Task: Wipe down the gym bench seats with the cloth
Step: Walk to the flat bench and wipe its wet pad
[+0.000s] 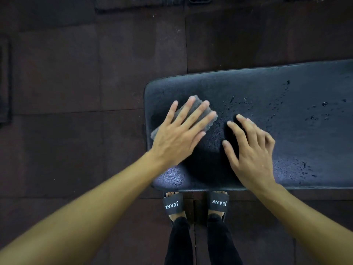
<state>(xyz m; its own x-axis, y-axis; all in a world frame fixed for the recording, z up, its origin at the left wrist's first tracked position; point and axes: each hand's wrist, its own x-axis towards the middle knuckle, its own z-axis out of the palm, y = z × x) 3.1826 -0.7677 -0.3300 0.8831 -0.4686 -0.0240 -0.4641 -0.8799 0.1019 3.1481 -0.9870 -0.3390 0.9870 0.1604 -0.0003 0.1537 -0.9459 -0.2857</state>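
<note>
A black padded gym bench seat (286,104) runs from the centre to the right edge, its surface dotted with water droplets. A folded grey cloth (205,121) lies on the seat's left end. My left hand (179,134) presses flat on the cloth with the fingers spread, covering most of it. My right hand (252,150) rests on the bare seat just to the right of the cloth, fingers apart and holding nothing.
Dark rubber floor tiles (76,83) surround the bench. My feet in black slides (196,205) stand against the seat's near edge. A dark object (4,79) sits at the far left edge and another dark mat (137,4) at the top.
</note>
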